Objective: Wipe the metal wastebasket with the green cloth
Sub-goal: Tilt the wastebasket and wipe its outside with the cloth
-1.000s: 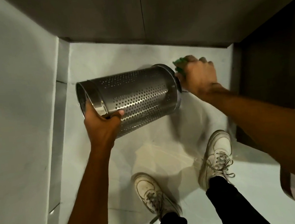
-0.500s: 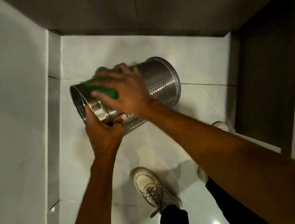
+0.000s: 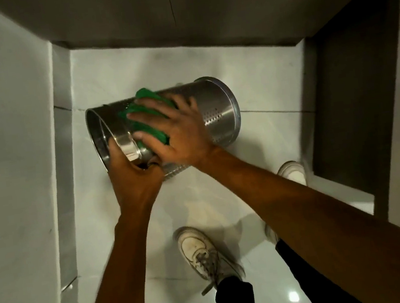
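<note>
Wiping step in hand. Left hand [image 3: 131, 177] clenches the rim of the metal wastebasket [image 3: 216, 109], held sideways above the floor [image 3: 261, 88]; right hand [image 3: 179, 131] presses the green cloth [image 3: 144, 97] flat on its side. Next, probably: rub onward, turning the basket.

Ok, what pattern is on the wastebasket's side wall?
Rows of small punched holes in bare silver metal on the wastebasket, clearest in the head view.
</note>
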Demonstrator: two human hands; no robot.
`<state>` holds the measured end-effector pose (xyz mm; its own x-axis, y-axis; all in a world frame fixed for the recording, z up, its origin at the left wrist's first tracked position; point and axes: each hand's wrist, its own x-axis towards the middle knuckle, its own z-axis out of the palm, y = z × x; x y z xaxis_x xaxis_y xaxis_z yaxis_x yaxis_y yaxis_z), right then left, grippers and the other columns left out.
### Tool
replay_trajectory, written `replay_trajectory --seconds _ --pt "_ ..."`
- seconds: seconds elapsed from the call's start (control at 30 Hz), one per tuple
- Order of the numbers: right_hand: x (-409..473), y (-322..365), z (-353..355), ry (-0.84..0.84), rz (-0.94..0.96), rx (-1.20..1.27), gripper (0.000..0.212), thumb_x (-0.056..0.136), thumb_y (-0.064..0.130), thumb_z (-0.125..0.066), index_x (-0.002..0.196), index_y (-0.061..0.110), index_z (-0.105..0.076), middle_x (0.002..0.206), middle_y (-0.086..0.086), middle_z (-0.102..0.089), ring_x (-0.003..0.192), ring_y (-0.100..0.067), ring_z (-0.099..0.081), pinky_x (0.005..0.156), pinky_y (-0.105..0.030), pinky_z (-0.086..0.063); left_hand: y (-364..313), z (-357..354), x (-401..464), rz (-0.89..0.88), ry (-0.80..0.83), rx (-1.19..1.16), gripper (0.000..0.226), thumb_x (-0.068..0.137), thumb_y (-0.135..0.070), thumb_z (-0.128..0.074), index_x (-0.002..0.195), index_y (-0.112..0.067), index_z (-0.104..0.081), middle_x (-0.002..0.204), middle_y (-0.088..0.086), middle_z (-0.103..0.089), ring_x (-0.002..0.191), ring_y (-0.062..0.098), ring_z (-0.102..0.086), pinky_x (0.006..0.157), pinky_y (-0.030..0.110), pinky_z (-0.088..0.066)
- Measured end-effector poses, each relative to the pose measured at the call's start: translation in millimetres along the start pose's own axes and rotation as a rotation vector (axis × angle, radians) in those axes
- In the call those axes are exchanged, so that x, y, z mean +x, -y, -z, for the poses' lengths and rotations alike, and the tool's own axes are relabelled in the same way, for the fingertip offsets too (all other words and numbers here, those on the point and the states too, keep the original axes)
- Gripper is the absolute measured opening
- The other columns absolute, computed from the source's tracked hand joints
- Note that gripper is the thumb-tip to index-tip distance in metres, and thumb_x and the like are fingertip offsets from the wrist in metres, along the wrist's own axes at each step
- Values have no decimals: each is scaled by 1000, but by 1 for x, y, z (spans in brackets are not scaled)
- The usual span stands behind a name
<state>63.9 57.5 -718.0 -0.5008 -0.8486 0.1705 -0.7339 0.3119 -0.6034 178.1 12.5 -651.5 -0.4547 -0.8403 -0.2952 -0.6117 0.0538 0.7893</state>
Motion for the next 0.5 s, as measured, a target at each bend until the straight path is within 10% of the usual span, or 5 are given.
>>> replay_trajectory --seconds 0.23,0.5 --pt "-14 -110 14 32 -574 -82 46 102 58 -39 139 37 -58 154 7 -49 135 -31 -44 104 -51 -38 20 17 20 136 -41 -62 79 70 -6 -86 139 -9 -46 131 10 -63 116 24 -67 90 45 -61" --pt "-97 -141 8 270 -276 -122 44 106 40 -49 147 25 -51 154 -11 -48 123 -32 -56 104 -45 -50 30 24 25 397 -170 -241 69 73 -4 -82 132 -19 -51 127 8 -65 110 25 -68 87 57 -59"
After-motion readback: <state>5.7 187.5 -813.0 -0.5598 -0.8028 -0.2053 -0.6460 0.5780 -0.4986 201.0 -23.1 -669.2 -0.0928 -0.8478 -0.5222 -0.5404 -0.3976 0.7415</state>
